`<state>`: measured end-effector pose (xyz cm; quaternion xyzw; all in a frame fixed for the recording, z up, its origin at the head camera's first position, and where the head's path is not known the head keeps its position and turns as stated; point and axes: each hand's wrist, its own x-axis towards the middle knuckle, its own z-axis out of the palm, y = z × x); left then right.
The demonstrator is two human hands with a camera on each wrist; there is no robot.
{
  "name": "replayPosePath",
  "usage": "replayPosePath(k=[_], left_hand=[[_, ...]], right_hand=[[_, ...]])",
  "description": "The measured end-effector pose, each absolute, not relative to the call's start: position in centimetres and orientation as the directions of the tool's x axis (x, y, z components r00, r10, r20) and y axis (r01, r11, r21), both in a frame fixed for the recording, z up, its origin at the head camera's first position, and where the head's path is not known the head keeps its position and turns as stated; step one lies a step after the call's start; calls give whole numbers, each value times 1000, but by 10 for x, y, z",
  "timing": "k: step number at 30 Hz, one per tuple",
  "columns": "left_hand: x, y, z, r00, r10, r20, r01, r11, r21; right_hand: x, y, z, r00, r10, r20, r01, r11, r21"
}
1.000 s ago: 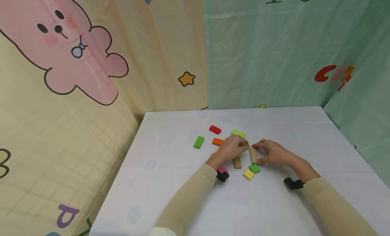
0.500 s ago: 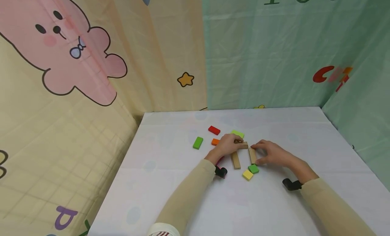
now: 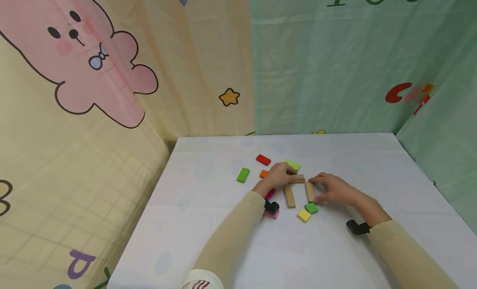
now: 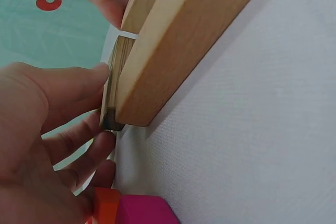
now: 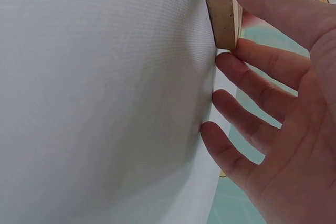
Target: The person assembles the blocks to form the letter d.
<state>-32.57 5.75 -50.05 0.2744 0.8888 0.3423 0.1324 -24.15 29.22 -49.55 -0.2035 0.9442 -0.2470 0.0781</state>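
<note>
Three plain wooden blocks lie close together on the white table. My left hand pinches the crosswise wooden block at the far side, thumb on one face and fingertips at its dark end in the left wrist view. A second wooden block fills much of that view, lying lengthwise and untouched. The third, a right-hand wooden block, is held by my right hand, thumb at the near end and index finger at the far end. Its other fingers spread down at the table surface in the right wrist view.
Near the wooden blocks are a green block and a yellow block. Pink and magenta blocks lie by the left wrist. Red, orange, green and lime blocks sit farther back.
My left hand has shifted slightly left and away, and the crosswise wooden block now shows beyond its fingertips. My right hand stays on its block.
</note>
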Motion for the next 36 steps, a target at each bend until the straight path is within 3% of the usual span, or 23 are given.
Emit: replayPosePath(k=[22, 36], left_hand=[[-319, 58, -494, -805, 593, -8, 467, 642, 608], [-319, 61, -486, -785, 620, 0, 470, 594, 653]], right_hand=[[-238, 294, -495, -907, -417, -51, -336, 793, -507], [-238, 293, -494, -908, -417, -43, -342, 795, -501]])
